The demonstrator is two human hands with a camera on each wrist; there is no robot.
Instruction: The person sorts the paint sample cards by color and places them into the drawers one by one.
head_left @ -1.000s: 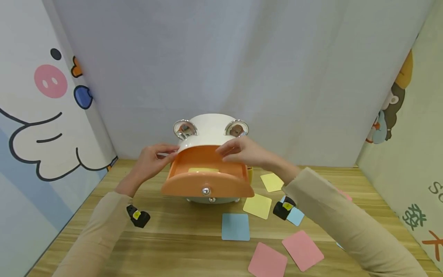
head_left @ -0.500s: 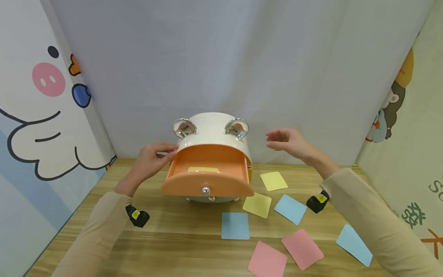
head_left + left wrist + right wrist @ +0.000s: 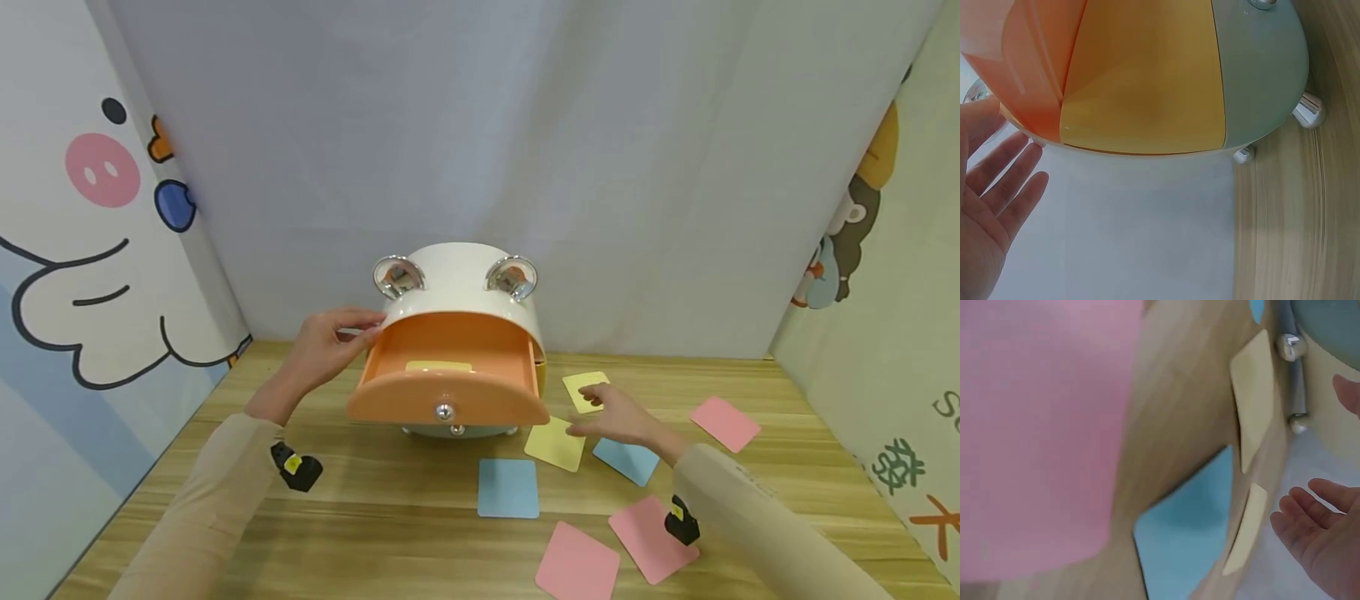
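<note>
A white tabletop drawer cabinet [image 3: 457,283] with two round chrome eyes has its orange top drawer [image 3: 450,400] pulled out. A yellow card [image 3: 438,366] lies in that drawer. My left hand [image 3: 326,346] touches the cabinet's left side near the top rim, its fingers [image 3: 1016,178] extended beside the case in the left wrist view. To the right, my right hand [image 3: 618,417] reaches over the table with spread fingers and holds nothing. Its fingertips overlap two yellow cards, the far one [image 3: 577,387] and the nearer one [image 3: 555,446]. A blue card [image 3: 626,461] is partly hidden beneath that hand.
On the wood-grain table [image 3: 337,542] lie another blue card [image 3: 507,489] and several pink cards [image 3: 577,560], one of them [image 3: 725,423] far right. The cabinet's yellow drawer [image 3: 1147,81] and green drawer [image 3: 1260,75] are closed. A pale curtain [image 3: 637,167] hangs behind.
My right hand has left the open drawer, swung out to the right, then come down low over the yellow cards. The left hand stays at the cabinet's side.
</note>
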